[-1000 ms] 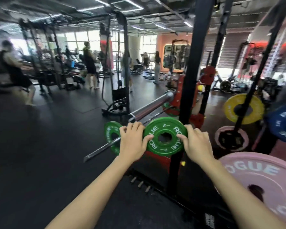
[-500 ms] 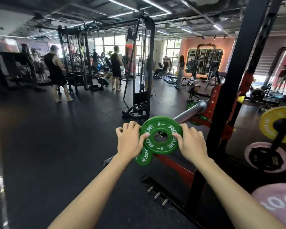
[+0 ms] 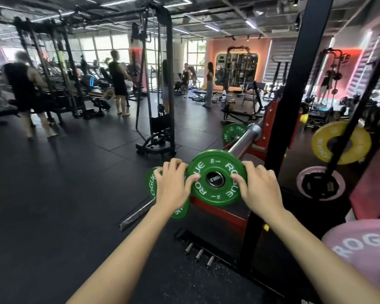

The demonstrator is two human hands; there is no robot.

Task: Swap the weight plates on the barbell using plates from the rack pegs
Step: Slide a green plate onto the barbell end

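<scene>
The black steel rack upright [image 3: 294, 119] stands just right of the small green round weight plate [image 3: 216, 177], which sits on the end of the silver barbell sleeve [image 3: 242, 140]. The left hand [image 3: 173, 186] and the right hand [image 3: 258, 187] grip its two edges, thumbs on its face.

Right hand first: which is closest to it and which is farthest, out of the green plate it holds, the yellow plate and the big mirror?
From the right hand, in the head view:
1. Green plate, gripped by both hands on the barbell's end.
2. Yellow plate, on a rack peg, off to the right.
3. Mirror, on the far orange wall across the gym.
</scene>
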